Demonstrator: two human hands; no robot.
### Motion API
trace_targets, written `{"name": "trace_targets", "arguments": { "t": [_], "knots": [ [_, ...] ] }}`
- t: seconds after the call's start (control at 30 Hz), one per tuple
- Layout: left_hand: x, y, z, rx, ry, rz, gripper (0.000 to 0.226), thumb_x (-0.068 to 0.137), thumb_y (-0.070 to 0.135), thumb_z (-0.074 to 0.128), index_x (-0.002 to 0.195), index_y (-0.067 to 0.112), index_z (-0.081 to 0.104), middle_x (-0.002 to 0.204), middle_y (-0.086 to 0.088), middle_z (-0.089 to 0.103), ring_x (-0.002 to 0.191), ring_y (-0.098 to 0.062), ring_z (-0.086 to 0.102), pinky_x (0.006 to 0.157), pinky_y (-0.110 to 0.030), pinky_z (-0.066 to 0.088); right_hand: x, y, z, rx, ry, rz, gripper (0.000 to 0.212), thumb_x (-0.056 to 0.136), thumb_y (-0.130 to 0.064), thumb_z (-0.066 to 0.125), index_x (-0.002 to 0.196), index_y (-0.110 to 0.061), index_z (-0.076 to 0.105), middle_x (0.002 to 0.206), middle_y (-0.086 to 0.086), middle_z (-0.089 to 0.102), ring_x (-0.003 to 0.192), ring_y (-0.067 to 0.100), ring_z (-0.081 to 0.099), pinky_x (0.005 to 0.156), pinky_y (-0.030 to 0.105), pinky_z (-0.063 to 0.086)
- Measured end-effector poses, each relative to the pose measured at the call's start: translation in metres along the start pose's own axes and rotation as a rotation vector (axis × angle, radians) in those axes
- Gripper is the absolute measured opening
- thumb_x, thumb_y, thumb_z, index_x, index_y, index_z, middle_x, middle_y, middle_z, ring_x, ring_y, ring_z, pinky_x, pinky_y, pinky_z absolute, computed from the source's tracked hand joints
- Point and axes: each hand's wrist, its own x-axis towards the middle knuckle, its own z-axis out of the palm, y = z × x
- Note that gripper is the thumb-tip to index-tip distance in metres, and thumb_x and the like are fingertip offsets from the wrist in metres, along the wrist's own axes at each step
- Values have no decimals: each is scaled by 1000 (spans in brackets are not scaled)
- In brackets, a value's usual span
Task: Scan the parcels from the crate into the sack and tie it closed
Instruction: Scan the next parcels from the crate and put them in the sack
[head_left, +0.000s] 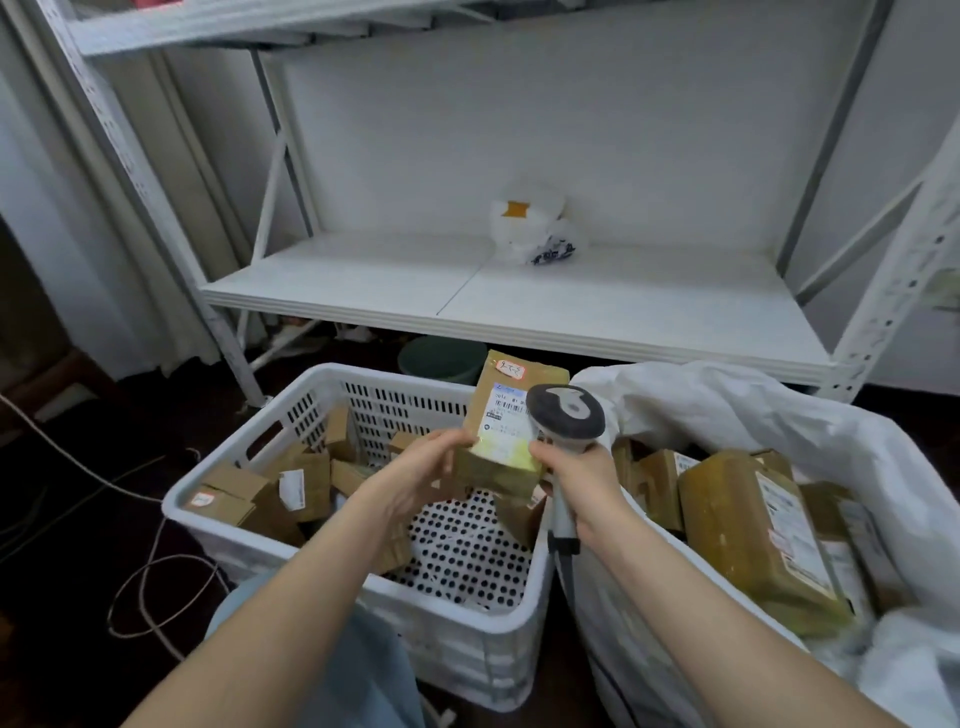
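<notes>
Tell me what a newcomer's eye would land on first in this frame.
Dead centre, the left hand holds a brown parcel upright while the right hand grips a scanner pointed at its label. Below them sits a white crate with more parcels along its left side, and to the right a white sack already holds several.

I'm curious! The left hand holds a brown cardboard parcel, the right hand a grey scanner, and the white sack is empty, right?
Not empty: the head view shows the white sack holding several brown parcels. The left hand holds a brown cardboard parcel, the right hand a grey scanner.
</notes>
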Motion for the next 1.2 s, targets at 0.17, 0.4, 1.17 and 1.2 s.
{"name": "trace_targets", "arguments": {
  "t": [0.17, 0.4, 1.17, 1.2],
  "knots": [
    [-1, 0, 7, -15, -25, -51, 32, 90, 31, 61, 114, 10, 61, 99, -7, 71, 86, -19, 59, 79, -30, 49, -2, -6, -15, -48, -16, -38, 30, 82, -4, 71, 110, -11, 65, 103, 5, 71, 92, 16, 67, 78, 30, 55],
    [22, -37, 19, -147, 147, 37, 51, 79, 16, 75, 125, 16, 54, 108, -5, 69, 94, -19, 64, 88, -38, 52, -28, 4, -31, -40, 54, 11, 17, 84, -21, 73, 97, -10, 69, 83, 5, 73, 70, 14, 67, 64, 29, 54],
    [26, -63, 11, -196, 238, 47, 71, 72, 11, 79, 134, 11, 45, 113, -1, 62, 107, -19, 56, 107, -42, 36, -80, 12, -22, -243, -61, 150, 17, 83, -8, 64, 66, -7, 62, 50, 1, 57, 42, 10, 48, 46, 23, 41],
    [25, -62, 11, -204, 235, 52, 73, 71, 12, 80, 134, 11, 45, 114, -2, 63, 109, -20, 57, 108, -43, 37, -80, 11, -22, -235, -63, 151, 18, 83, -9, 64, 66, -7, 62, 49, 2, 57, 42, 10, 48, 47, 23, 41]
  ]
}}
